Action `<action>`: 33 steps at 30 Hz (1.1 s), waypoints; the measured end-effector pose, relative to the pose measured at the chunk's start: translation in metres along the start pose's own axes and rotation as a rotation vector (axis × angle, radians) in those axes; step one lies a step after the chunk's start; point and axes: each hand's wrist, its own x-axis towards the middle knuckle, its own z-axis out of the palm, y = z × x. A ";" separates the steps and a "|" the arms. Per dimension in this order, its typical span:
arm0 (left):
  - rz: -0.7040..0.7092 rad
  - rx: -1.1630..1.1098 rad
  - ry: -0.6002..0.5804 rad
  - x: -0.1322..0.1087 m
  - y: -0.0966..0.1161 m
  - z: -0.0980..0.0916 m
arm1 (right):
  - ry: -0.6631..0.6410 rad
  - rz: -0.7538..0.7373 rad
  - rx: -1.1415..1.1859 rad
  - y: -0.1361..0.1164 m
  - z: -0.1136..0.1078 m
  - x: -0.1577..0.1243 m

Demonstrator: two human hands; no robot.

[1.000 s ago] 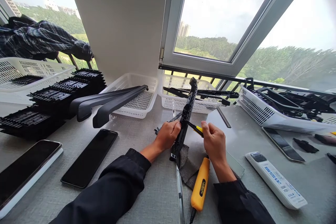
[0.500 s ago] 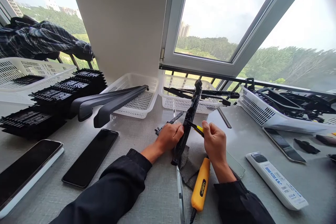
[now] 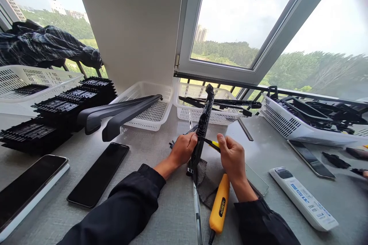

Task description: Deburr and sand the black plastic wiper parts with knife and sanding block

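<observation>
The left hand (image 3: 184,149), angled inward, grasps a long, ridged black part (image 3: 205,116) slanting toward the bench (image 3: 172,214) edge's far side; the right hand (image 3: 233,157) clenches a yellow-black tool (image 3: 214,144) (thumb uppermost).

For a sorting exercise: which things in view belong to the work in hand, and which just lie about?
In the work: long black part in left hand; slim yellow tool in right hand.

Apparently lying about: black phone; white device; plaid cloth.

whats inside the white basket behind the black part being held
Long black pieces lie in the white basket, some jutting past its right rim. The held black part crosses in front, hiding what lies directly behind it, so I can't count the pieces.
</observation>
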 end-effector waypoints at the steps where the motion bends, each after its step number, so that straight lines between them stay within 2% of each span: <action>1: -0.012 -0.013 0.041 0.000 0.000 0.000 | -0.001 0.017 0.011 0.001 0.000 0.001; 3: -0.044 -0.065 0.090 0.000 -0.001 0.000 | -0.023 0.050 0.037 0.003 0.000 0.002; 5: -0.078 -0.154 0.076 0.001 -0.003 0.002 | -0.079 0.057 0.054 0.003 0.000 0.003; 10: -0.100 -0.303 0.038 0.004 -0.012 0.006 | -0.229 -0.075 -0.019 -0.007 0.003 -0.002; 19: -0.114 -0.291 0.026 0.006 -0.016 0.006 | -0.181 -0.190 -0.262 -0.006 -0.002 -0.005; 27: -0.114 -0.266 0.064 0.006 -0.017 0.006 | -0.151 -0.222 -0.302 -0.006 -0.003 -0.007; 33: -0.129 -0.275 0.087 0.007 -0.016 0.006 | -0.176 -0.215 -0.339 -0.009 -0.004 -0.008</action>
